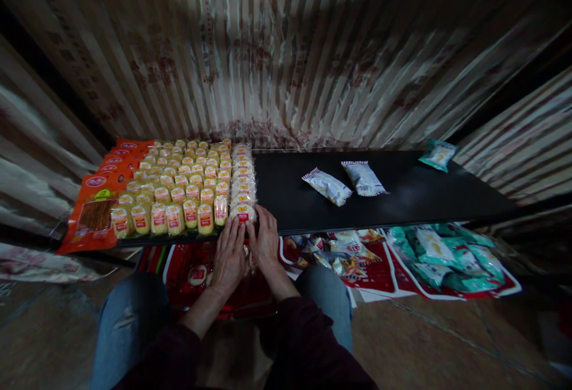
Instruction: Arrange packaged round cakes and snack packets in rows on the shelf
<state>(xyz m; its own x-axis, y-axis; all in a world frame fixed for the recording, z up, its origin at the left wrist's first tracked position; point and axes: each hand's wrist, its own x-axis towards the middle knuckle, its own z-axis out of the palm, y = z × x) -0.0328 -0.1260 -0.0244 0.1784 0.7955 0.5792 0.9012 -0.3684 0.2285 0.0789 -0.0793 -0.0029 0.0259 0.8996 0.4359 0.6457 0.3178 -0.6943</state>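
Both my hands meet at the front edge of a low black shelf (402, 196). My left hand (229, 256) and my right hand (265, 238) lie side by side with fingers stretched forward, pressing on a small pale snack packet (243, 214) at the near end of a row. Rows of several small yellow packets (179, 190) with red labels fill the shelf's left part. What lies under my palms is hidden.
Orange flat packs (96, 208) line the shelf's left end. Two white wrapped snacks (328, 186) (364, 177) and a green-white packet (438, 155) lie on the right. Bags of snacks (447, 256) sit on red sheets on the floor. A striped curtain (286, 50) hangs behind.
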